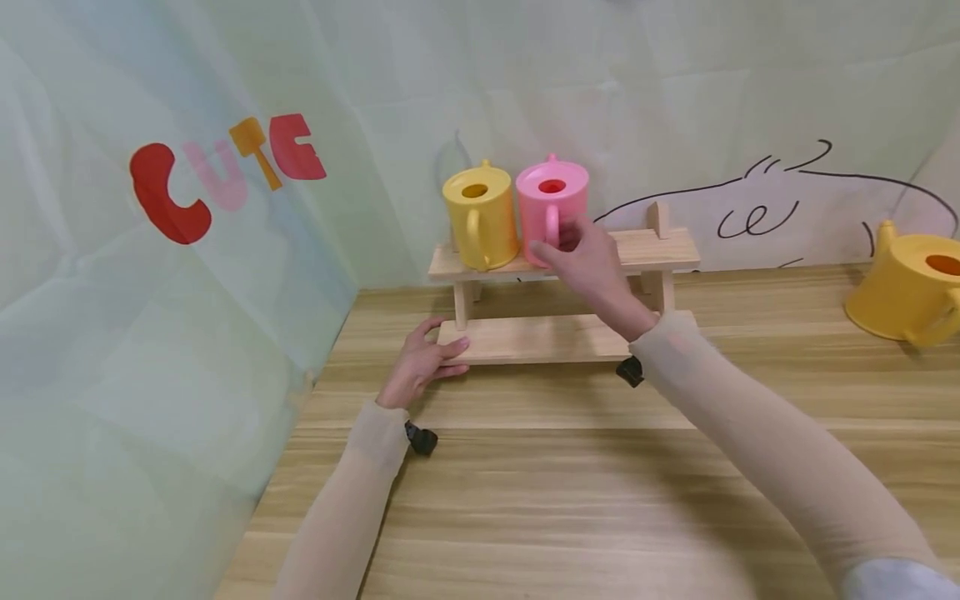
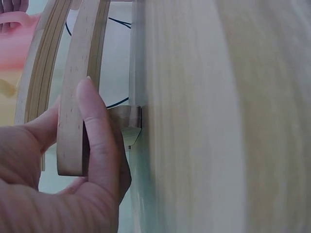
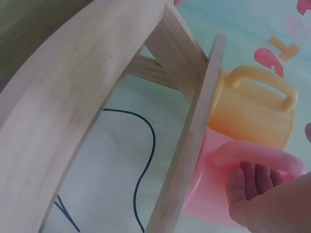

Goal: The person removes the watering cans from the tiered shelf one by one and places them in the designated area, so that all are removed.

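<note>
A two-tier wooden stand has an upper board point(image 1: 637, 250) and a lower board point(image 1: 540, 337). My left hand point(image 1: 426, 358) grips the left end of the lower board, its thumb along one face and the other fingers around the edge. On the upper board stands a pink watering can point(image 1: 553, 179), upright, with a red opening in its top. My right hand point(image 1: 592, 258) holds this can by its handle, thumb in front and fingers curled at the handle's right side. To the left of it stands a yellow watering can point(image 1: 480, 212), handle facing me.
Another yellow watering can point(image 1: 903, 287) stands on the wood-grain table point(image 1: 540, 500) at the far right. A pale fabric backdrop point(image 1: 465, 75) with coloured letters and a line drawing closes off the back and left. Dark wrist cameras point(image 1: 422, 439) hang below the sleeves.
</note>
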Demonstrator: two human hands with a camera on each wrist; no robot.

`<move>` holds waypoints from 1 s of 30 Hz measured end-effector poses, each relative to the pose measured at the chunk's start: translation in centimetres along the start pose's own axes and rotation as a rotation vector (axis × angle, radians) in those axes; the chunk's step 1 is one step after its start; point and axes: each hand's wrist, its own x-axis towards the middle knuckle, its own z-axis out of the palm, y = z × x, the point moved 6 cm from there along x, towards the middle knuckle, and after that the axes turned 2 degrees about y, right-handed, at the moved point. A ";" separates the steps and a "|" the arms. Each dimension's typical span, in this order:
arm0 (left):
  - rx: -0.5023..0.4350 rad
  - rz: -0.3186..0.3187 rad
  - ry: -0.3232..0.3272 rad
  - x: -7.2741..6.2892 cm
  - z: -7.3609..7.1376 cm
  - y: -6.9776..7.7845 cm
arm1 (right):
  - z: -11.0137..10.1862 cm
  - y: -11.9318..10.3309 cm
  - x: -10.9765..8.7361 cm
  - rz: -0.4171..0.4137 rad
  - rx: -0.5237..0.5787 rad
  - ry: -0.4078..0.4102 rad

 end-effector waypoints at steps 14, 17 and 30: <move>0.004 0.008 -0.005 0.0 0.0 -0.1 | 1.2 0.3 0.4 0.035 0.100 0.059; 0.006 0.004 0.000 0.1 0.0 -0.2 | 1.4 0.4 0.7 0.048 0.137 0.075; 0.002 0.006 -0.003 0.0 0.1 -0.1 | 1.6 0.6 1.4 0.094 0.318 0.128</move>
